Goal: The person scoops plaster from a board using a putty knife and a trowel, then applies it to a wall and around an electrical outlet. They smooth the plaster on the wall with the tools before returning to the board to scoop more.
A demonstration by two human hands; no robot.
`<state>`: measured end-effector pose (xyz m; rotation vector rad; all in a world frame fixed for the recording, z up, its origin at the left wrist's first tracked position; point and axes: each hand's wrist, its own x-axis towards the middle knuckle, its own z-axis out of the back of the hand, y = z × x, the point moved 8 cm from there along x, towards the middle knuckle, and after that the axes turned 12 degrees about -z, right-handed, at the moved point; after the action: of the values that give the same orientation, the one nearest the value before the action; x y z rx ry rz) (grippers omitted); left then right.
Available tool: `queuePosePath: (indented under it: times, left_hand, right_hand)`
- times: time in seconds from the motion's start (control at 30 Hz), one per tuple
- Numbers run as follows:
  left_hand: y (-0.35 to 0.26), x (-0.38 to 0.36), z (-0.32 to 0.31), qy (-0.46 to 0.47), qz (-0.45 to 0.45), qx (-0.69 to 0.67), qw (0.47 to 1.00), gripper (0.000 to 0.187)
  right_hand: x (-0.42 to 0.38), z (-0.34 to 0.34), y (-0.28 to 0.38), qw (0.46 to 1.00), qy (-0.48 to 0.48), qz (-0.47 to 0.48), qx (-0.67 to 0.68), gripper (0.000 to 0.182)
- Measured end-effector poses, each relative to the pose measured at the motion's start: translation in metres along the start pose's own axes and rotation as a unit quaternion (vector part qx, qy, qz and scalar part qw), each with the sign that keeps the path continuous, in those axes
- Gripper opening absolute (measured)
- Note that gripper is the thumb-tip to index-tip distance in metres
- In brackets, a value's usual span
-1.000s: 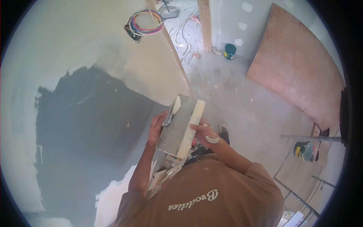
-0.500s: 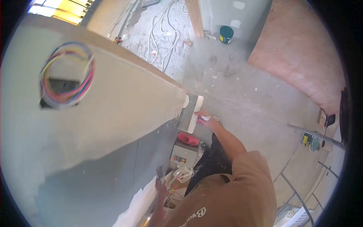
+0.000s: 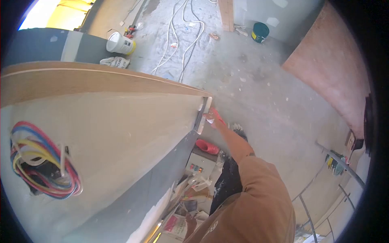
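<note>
My right hand (image 3: 210, 117) is closed on a wide filling knife (image 3: 199, 119) with a pale back edge. Its blade lies against the far end of the wall (image 3: 133, 133), near the wooden edge strip (image 3: 97, 79). Smooth cream filler covers the upper part of that wall, and grey board (image 3: 150, 170) shows below. Low down by the wall, my left hand (image 3: 190, 220) is closed round a smaller filling knife (image 3: 189, 205), partly lost against the clutter. A coil of coloured wires (image 3: 44, 162) hangs from an opening in the wall.
Red clogs (image 3: 207, 146) stand near a grey box (image 3: 201, 164) by my leg. Behind the wall are a white bucket (image 3: 119, 43), a bag (image 3: 115, 62) and loose cables (image 3: 184, 40). A green bucket (image 3: 260, 31) stands farther off; metal rails (image 3: 344, 168) are at right.
The view has shifted, bringing the white bucket into sight. The wide knife is now more edge-on, at the wall's end. My left hand has dropped lower, away from the wall face.
</note>
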<state>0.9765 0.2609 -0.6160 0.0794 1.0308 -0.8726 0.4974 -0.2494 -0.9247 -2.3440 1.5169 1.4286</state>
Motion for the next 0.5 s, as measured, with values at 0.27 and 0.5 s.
queuePosePath:
  times: [0.27, 0.5]
  left_hand:
    - [0.029, 0.019, -0.029, 0.04, 0.009, -0.001, 0.999, 0.035]
    - [-0.024, 0.037, -0.029, -0.042, -0.382, -0.189, 0.904, 0.038]
  right_hand:
    - [0.027, -0.016, -0.009, 0.975, -0.124, 0.139, -0.118, 0.086]
    - [-0.091, -0.103, 0.077, 0.998, 0.021, 0.037, 0.037, 0.096]
